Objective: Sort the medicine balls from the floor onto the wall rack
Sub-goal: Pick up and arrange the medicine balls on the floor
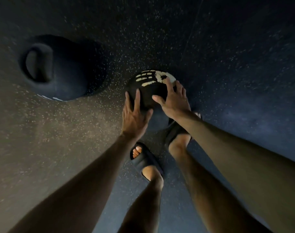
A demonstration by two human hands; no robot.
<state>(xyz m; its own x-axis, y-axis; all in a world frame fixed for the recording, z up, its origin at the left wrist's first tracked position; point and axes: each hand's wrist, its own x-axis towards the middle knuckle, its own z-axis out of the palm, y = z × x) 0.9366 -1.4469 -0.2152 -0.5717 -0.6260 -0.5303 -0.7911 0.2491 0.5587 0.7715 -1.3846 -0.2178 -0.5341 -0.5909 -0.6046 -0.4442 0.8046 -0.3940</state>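
Medicine ball (pixel 148 95) pickup, centre frame.
Left hand (pixel 135 118) and right hand (pixel 174 102) press its sides, fingers splayed, not clamped. Get your palms lower before you lift.

Matt ball (pixel 148 95), speckled rubbery flr (pixel 227 56)

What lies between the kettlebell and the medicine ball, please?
Only bare speckled floor lies between the kettlebell and the medicine ball, as the head view shows.
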